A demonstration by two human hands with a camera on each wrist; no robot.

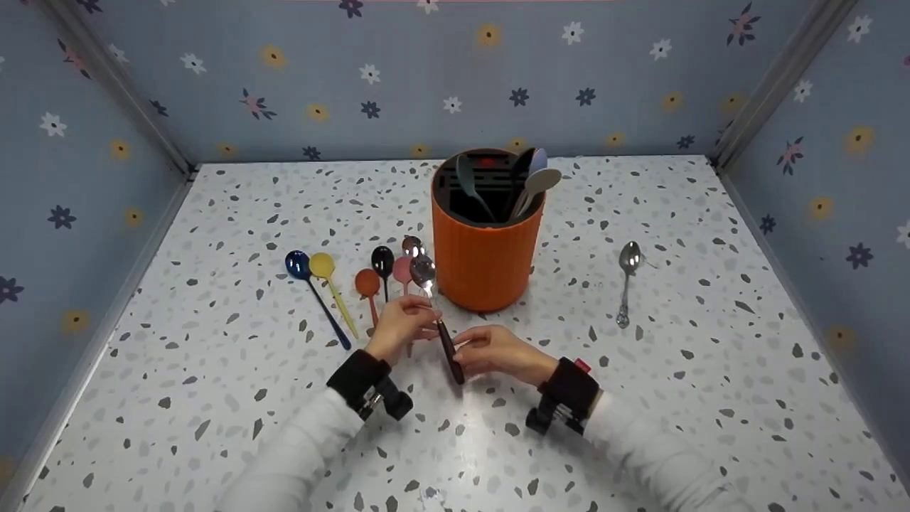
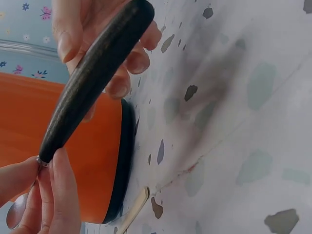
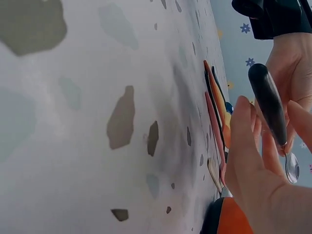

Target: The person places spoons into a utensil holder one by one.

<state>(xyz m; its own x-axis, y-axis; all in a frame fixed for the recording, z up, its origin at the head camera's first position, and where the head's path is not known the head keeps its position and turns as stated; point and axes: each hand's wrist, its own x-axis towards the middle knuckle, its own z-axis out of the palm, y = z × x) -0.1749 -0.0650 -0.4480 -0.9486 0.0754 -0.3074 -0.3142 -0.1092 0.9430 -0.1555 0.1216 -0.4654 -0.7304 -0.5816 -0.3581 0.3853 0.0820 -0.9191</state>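
Note:
My left hand (image 1: 402, 328) pinches a metal spoon with a dark handle (image 1: 446, 346) where handle and neck meet. Its silver bowl (image 1: 422, 269) points away from me, and the handle end comes toward me, raised over the table in the left wrist view. Close beside the handle on the right is my right hand (image 1: 503, 351), fingers loosely bent and apart, not closed round it in the right wrist view. Left of the held spoon lie a pink spoon (image 1: 403, 267), a black spoon (image 1: 382, 262) and an orange spoon (image 1: 367, 282), their handles partly hidden by my left hand.
An orange utensil holder (image 1: 487, 267) with several spoons in its dark slotted top stands just beyond my hands. Farther left lie a yellow spoon (image 1: 322, 266) and a blue spoon (image 1: 298, 264). An ornate silver spoon (image 1: 628, 259) lies at the right. Patterned walls enclose the speckled table.

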